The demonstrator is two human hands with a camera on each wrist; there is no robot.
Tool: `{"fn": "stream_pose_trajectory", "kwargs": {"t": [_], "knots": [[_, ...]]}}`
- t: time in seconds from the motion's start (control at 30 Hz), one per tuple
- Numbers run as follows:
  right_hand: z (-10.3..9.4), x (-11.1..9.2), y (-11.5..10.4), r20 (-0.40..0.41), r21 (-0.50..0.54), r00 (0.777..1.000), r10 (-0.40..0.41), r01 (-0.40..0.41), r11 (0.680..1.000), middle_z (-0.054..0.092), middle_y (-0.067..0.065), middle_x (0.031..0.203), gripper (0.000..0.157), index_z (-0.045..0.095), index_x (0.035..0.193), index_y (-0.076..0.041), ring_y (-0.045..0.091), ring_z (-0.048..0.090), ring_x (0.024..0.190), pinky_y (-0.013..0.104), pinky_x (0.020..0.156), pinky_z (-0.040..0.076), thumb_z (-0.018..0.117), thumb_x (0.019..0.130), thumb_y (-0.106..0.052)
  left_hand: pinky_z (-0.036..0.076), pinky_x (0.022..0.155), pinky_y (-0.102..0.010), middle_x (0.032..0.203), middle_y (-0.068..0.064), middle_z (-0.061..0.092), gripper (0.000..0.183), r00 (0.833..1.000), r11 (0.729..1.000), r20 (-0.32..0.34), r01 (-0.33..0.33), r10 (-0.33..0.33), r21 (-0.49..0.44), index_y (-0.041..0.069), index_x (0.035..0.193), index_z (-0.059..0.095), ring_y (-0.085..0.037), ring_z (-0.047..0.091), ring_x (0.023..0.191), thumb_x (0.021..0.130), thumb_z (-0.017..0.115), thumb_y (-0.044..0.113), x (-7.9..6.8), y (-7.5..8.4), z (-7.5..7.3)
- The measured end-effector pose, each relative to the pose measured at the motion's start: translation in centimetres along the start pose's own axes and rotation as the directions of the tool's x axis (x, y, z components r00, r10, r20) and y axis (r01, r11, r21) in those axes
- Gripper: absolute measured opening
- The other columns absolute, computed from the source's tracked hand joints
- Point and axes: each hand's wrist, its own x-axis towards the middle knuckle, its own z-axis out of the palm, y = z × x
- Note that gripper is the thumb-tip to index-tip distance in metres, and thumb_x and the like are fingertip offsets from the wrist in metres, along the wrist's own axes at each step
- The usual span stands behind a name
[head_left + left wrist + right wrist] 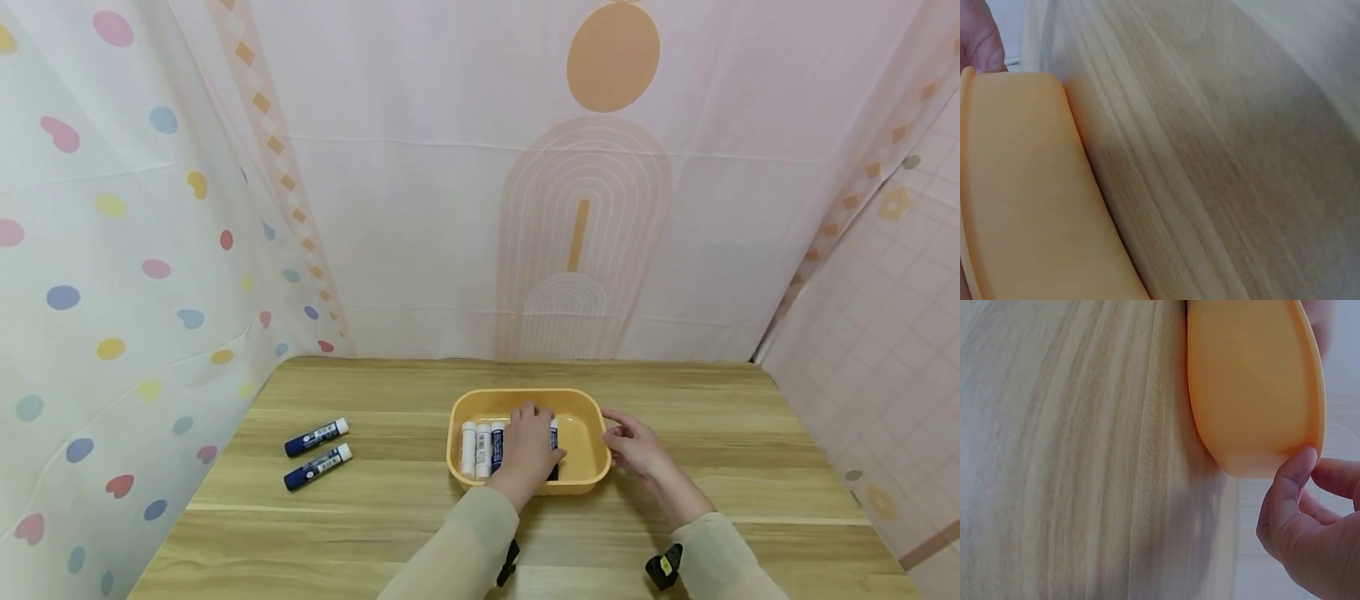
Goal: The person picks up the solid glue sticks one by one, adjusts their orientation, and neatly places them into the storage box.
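Note:
A yellow-orange plastic basin stands on the table and holds a row of glue sticks. Two white glue sticks and a navy one lie at its left side. Another navy glue stick shows just right of my left hand. That hand reaches into the basin over the row, fingers bent downward; whether it grips a stick is hidden. My right hand pinches the basin's right rim, and the right wrist view shows its fingertips at the rim.
Two navy glue sticks with white caps, an upper one and a lower one, lie slanted on the left of the wooden table. Patterned curtains hang behind the table and along both sides.

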Motion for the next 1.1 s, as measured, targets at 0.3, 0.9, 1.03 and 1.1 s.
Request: {"fn": "stream_pose_trajectory", "kwargs": {"t": [0.3,0.9,1.03,1.1], "knots": [[0.1,-0.1,0.1,0.008,0.005,1.0,-0.005,0.005,1.0,0.05,0.006,0.09,0.048,0.035,0.141,0.003,0.012,0.05,0.068,0.024,0.058,0.046,0.047,0.094,0.0,0.043,0.089,-0.045,0.115,-0.007,0.049,0.059,0.998,0.997,0.055,0.032,-0.037,0.073,0.013,0.116,0.063,-0.025,0.044,0.106,0.073,0.074,0.052,0.4,-0.6,0.4],[-0.1,0.0,0.1,0.008,0.01,1.0,-0.007,0.006,1.0,0.049,0.006,0.091,0.047,0.036,0.141,0.002,0.012,0.05,0.068,0.024,0.058,0.046,0.046,0.095,0.0,0.048,0.086,-0.042,0.115,-0.007,0.058,0.04,0.992,0.984,-0.08,-0.113,0.102,-0.141,0.016,0.125,0.059,-0.024,0.055,0.104,0.089,0.064,0.03,-0.8,-2.9,-2.5],[-0.1,0.0,0.2,0.008,0.02,1.0,-0.005,0.005,1.0,0.049,0.007,0.092,0.047,0.036,0.141,0.002,0.012,0.05,0.068,0.023,0.058,0.046,0.046,0.095,0.0,0.051,0.079,-0.039,0.112,-0.005,0.061,0.035,0.975,0.974,-0.192,-0.145,0.111,-0.173,0.017,0.122,0.061,-0.022,0.059,0.097,0.088,0.064,0.022,-1.2,-5.0,-3.7],[-0.1,0.0,0.2,0.009,0.02,1.0,-0.007,0.007,1.0,0.049,0.006,0.092,0.047,0.036,0.141,0.002,0.012,0.05,0.069,0.023,0.058,0.046,0.046,0.095,0.0,0.051,0.081,-0.038,0.112,-0.005,0.061,0.035,0.967,0.969,-0.235,-0.151,0.103,-0.196,0.016,0.123,0.06,-0.021,0.059,0.097,0.088,0.063,0.018,-1.5,-6.3,-4.2]]}}
